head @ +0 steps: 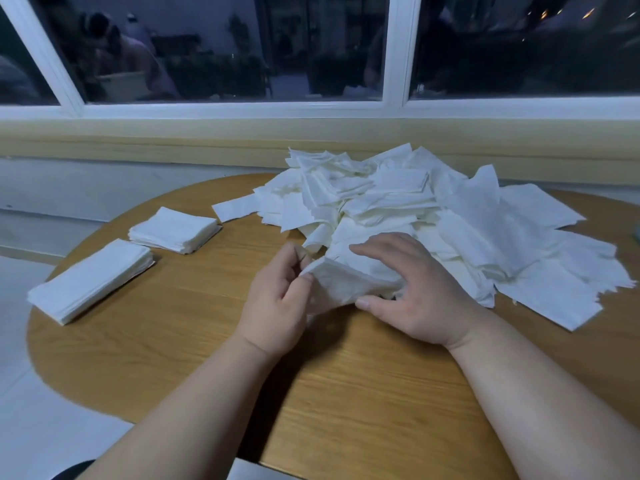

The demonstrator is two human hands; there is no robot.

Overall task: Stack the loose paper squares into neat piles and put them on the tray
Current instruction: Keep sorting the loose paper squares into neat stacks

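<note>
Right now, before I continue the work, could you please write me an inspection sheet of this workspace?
Surface: round wooden table, bare wood near the person.
Job's things: loose heap of paper squares at the far right. Two neat piles at the left, near pile and far pile, both lying on the table. No tray seen.
Clutter: grey edge at the bottom of the picture, cut off, so I cannot tell what it is.
Hands: left hand pinches a corner of the held squares. Right hand holds them, fingers on top and thumb at the near edge.
Cables: nothing seen.
Surroundings: window behind the table, dark outside; pale floor at the left.
</note>
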